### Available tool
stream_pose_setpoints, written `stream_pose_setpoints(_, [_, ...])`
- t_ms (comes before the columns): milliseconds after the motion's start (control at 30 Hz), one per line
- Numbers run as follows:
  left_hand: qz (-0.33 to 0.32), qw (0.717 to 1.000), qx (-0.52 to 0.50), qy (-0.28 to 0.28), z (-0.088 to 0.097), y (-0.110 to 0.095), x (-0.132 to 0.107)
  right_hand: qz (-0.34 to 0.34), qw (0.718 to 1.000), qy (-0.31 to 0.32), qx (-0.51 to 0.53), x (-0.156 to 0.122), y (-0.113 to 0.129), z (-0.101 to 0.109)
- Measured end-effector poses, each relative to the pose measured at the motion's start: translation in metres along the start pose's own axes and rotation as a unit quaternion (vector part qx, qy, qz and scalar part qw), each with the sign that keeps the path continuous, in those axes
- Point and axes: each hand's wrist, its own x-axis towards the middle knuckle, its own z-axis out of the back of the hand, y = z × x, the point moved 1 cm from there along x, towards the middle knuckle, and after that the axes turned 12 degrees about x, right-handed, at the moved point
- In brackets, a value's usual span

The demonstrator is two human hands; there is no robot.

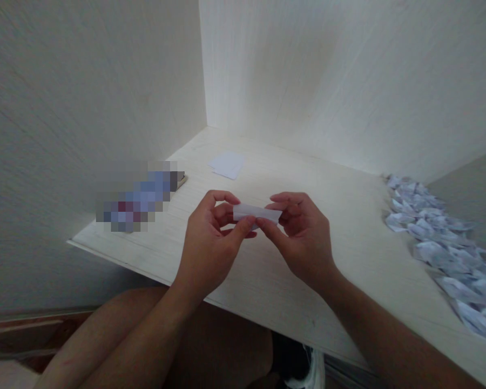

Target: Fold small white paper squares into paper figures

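A small folded strip of white paper (256, 212) is held level between both hands, above the pale tabletop (259, 270). My left hand (216, 229) grips its left part, with the thumb on the near side and fingers behind. From the other end, my right hand (302, 229) pinches it in the same way, and the two thumb tips nearly meet at the middle of its lower edge. Fingers partly hide the far side of the paper.
Flat white paper sheets (229, 163) lie near the back corner. Many folded paper pieces (429, 224) run along the right edge. A pixelated object (140, 200) sits by the left wall (105, 97). The back wall (308, 81) closes the table off behind.
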Motion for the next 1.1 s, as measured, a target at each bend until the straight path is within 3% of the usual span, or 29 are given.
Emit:
stream_pose_setpoints(133, [0.006,1.0,0.024,-0.003,0.001,-0.001,-0.001,-0.046,0.998,0.02,0.029,0.004,0.002,0.002])
stream_pose_setpoints(500, [0.023,0.998,0.051,0.012,0.005,-0.004,0.0,-0.066,0.996,0.059,0.029,0.007,0.005,0.003])
stream_pose_setpoints(733, [-0.003,0.985,0.169,0.023,0.01,-0.005,0.0,-0.067,0.995,0.072,0.026,0.007,0.005,0.004])
stream_pose_setpoints(900, [-0.032,0.967,0.25,0.031,0.016,-0.009,-0.001,-0.113,0.989,0.086,0.042,0.007,0.005,0.006])
stream_pose_setpoints(1100, [0.036,0.969,0.238,0.053,0.026,-0.018,0.004,-0.178,0.979,0.098,0.035,0.009,0.009,0.004])
